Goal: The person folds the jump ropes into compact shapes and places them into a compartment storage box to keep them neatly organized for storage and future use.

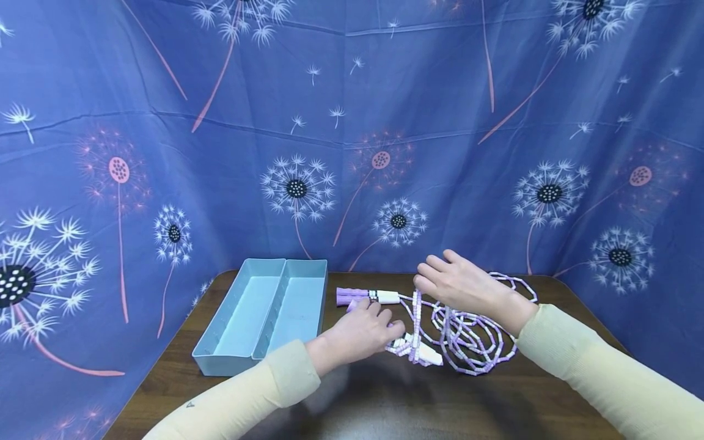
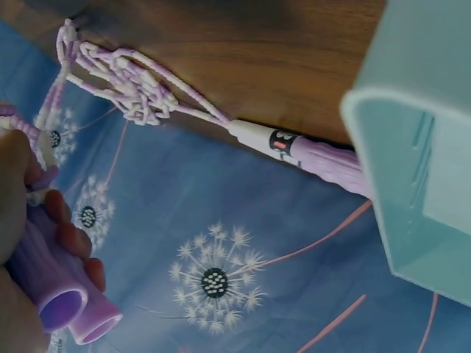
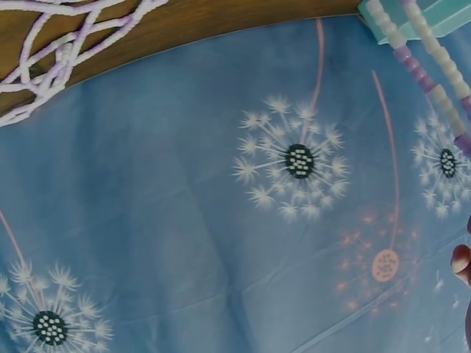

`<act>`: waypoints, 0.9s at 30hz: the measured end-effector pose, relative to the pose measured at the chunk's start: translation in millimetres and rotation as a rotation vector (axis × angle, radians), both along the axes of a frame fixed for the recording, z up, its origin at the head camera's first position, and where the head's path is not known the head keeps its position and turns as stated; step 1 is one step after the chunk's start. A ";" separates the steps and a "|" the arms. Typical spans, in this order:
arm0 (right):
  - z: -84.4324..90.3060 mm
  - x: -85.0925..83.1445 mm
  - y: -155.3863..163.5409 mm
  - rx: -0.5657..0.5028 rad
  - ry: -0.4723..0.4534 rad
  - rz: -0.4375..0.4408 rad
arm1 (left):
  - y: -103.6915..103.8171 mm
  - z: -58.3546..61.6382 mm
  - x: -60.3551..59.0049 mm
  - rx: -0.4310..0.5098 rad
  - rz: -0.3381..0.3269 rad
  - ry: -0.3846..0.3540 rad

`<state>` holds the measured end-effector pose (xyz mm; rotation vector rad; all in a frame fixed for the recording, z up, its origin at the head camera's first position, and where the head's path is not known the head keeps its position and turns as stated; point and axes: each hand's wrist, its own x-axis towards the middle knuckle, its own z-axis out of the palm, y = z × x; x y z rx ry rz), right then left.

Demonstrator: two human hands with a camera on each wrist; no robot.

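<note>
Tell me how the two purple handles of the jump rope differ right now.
The first handle is gripped in the left hand, lifted off the table; the second handle lies free on the brown table, next to the blue tray. In the left wrist view, the held handle shows its open round end, while the lying handle shows its side with a white collar and dark label. Both are purple and join the same beaded rope.

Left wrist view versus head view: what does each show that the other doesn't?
Only the left wrist view shows the left hand's fingers curled round a purple handle and its hollow end. Only the head view shows the right hand lifting a strand above the pile, and the whole two-compartment tray. Both show the beaded jump rope and the other handle lying beside the tray.
</note>
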<state>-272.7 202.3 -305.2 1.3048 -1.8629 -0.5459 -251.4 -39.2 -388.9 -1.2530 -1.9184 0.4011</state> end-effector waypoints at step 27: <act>-25.7 -19.5 13.2 -0.019 -0.051 0.065 | 0.2 34.0 27.0 0.163 -0.223 0.223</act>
